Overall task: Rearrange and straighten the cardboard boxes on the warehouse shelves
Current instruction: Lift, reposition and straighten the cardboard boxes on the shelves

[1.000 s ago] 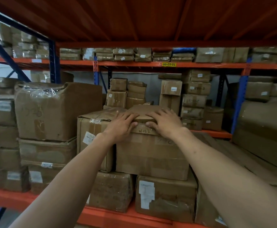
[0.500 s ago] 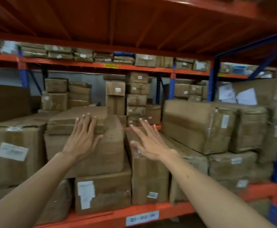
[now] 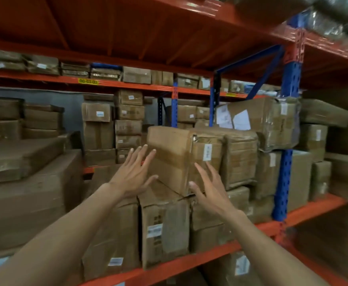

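Observation:
A taped cardboard box (image 3: 175, 153) lies skewed on top of upright boxes (image 3: 164, 228) on the orange shelf beam (image 3: 200, 254), its near corner pointing toward me. My left hand (image 3: 132, 174) is open with fingers spread, right at the box's left face. My right hand (image 3: 209, 189) is open in front of the box's near corner and right face. Whether either hand touches the box is unclear. To the left sits the large flat-topped box (image 3: 30, 195) with a thin box on it.
A blue upright post (image 3: 286, 162) stands to the right, with plastic-wrapped boxes (image 3: 272, 122) stacked against it. More boxes fill the back rack (image 3: 127, 120) and the shelf above it. An orange deck (image 3: 148, 34) hangs overhead.
My view has swung right along the shelf. Both hands left the flat box on the left and moved to the skewed box farther right, fingers spread.

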